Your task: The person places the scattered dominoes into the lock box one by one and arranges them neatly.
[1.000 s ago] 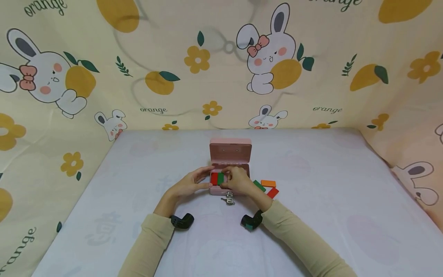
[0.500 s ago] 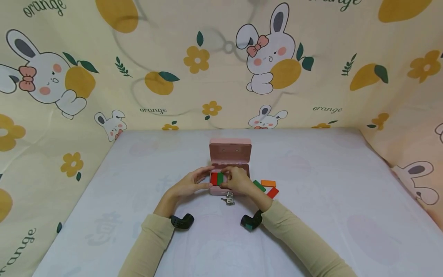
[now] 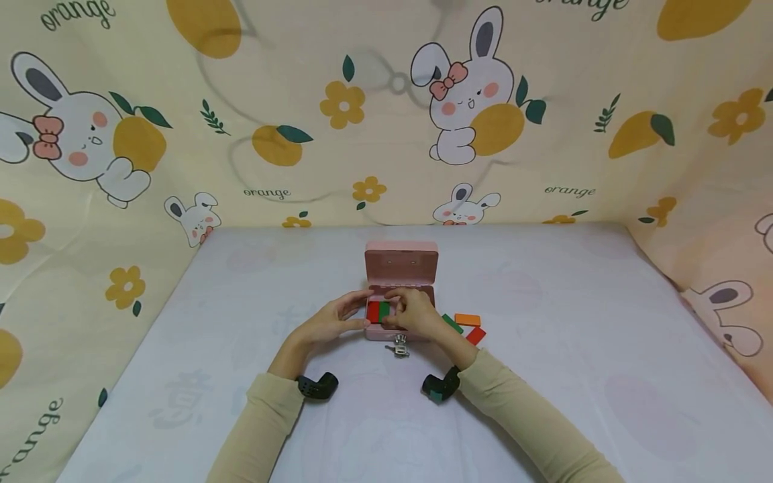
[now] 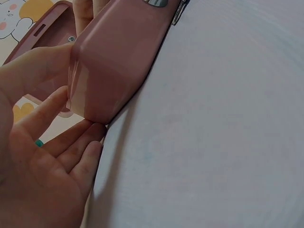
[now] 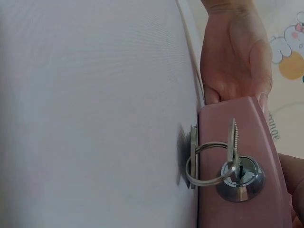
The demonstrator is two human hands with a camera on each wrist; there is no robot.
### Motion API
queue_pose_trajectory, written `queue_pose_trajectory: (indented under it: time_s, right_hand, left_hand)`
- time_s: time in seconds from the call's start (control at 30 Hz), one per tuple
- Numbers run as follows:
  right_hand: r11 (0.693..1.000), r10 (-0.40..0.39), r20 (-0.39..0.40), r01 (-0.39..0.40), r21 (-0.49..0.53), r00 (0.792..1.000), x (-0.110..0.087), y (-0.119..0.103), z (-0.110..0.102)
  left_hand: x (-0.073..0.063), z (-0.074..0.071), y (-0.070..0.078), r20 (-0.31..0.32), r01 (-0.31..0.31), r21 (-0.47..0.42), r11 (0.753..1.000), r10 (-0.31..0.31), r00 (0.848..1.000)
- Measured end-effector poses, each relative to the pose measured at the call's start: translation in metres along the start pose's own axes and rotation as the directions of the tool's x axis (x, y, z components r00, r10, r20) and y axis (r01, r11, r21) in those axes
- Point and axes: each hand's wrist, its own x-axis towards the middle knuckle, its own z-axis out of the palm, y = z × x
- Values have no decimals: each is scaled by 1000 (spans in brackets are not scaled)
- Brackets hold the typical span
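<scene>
Inside pink box (image 3: pixel 379 333), red and green blocks (image 3: pixel 384 311) by right hand (image 3: pixel 418 314).

The right hand (image 3: pixel 413 314) covered the right part of the pink box (image 3: pixel 380 333), so it could not be told whether the fingertips pinched anything there. Beyond the box's right edge, one green block (image 3: pixel 451 323) was partly hidden by this hand's wrist. The near edge of the table (image 3: pixel 374 429) fell outside the head view. In the left wrist view, the lock (image 4: pixel 156 2) was cut off above.
</scene>
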Motion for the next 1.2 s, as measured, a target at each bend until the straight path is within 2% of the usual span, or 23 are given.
queue_pose_trajectory:
  time_s: [0.13, 0.43, 0.63, 1.2]
  right_hand:
    - [1000, -15, -7, 15, -7, 1000, -1, -1, -2]
    - [997, -42, -5, 42, 70, 999, -8, -7, -8]
    - [994, -75, -8, 76, 83, 997, -12, -10, -15]
    - [991, -86, -45, 90, 101, 995, -25, -16, -27]
  left_hand:
    - [0, 0, 0, 5, -4, 1, 1000, 4, 1000]
    - [1, 0, -3, -3, -5, 6, 1000, 6, 1000]
    - [1, 0, -2, -6, 0, 9, 1000, 0, 1000]
    - [0, 1, 0, -11, 4, 10, 1000, -4, 1000]
